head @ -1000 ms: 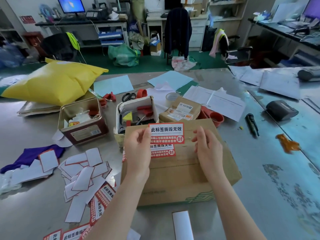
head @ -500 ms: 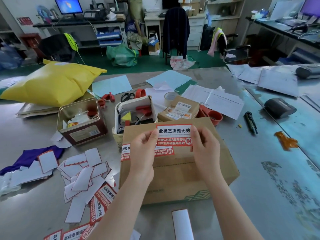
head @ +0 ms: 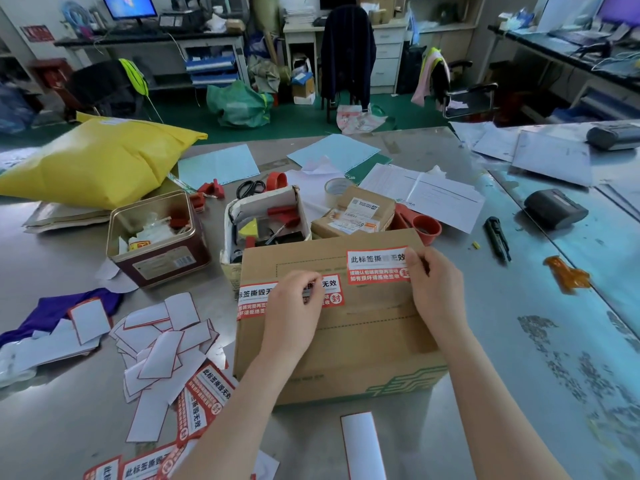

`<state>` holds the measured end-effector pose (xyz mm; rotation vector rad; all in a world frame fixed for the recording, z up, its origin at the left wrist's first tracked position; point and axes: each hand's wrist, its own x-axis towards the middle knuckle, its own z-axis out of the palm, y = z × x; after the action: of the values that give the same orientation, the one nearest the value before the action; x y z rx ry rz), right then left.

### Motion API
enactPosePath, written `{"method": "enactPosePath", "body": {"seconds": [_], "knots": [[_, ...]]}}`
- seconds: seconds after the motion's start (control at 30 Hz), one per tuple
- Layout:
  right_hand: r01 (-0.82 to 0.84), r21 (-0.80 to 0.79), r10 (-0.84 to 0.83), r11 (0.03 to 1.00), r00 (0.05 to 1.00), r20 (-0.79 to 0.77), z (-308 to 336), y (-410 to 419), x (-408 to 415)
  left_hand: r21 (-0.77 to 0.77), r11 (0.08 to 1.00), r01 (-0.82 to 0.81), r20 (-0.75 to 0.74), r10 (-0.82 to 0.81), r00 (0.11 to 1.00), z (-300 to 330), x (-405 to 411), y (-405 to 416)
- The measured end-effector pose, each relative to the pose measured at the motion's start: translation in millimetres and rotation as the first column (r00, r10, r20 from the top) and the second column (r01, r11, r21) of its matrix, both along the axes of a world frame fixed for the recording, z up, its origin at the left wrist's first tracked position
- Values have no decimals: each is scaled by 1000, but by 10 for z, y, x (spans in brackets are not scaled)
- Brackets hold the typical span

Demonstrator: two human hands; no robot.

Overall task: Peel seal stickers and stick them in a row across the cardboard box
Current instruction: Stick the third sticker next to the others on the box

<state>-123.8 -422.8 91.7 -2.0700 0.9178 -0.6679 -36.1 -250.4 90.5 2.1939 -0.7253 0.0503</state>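
A brown cardboard box (head: 363,341) lies flat on the metal table in front of me. One red-and-white seal sticker (head: 252,299) is stuck on its top at the left edge. A second seal sticker (head: 375,268) lies on the top further right and a little higher. My right hand (head: 436,289) pinches that sticker's right end. With its fingers loosely curled, my left hand (head: 294,306) rests on the first sticker and hides its middle. Unpeeled stickers (head: 204,393) lie at the box's near left corner.
Several white backing papers (head: 162,341) are heaped left of the box, and one strip (head: 362,445) lies near me. Behind the box stand an open tin (head: 156,237), a white tool box (head: 266,220), a small parcel (head: 353,213) and a red cup (head: 426,228). A black knife (head: 497,237) lies to the right.
The sticker held up in both hands has moved right and down onto the box top. My left hand has let go of it and dropped onto the first sticker.
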Motion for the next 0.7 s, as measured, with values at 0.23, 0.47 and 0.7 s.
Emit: {"method": "enactPosePath", "body": {"seconds": [0.23, 0.47, 0.7], "knots": [[-39, -95, 20, 995, 981, -192, -22, 90, 13, 204, 970, 133, 49, -145, 988, -53, 10, 39], [-45, -171, 2, 984, 970, -243, -34, 128, 32, 242, 959, 145, 84, -170, 982, -67, 17, 46], [-48, -193, -4, 980, 965, -260, -49, 133, 36, 264, 953, 151, 85, -179, 980, -86, 18, 42]]}}
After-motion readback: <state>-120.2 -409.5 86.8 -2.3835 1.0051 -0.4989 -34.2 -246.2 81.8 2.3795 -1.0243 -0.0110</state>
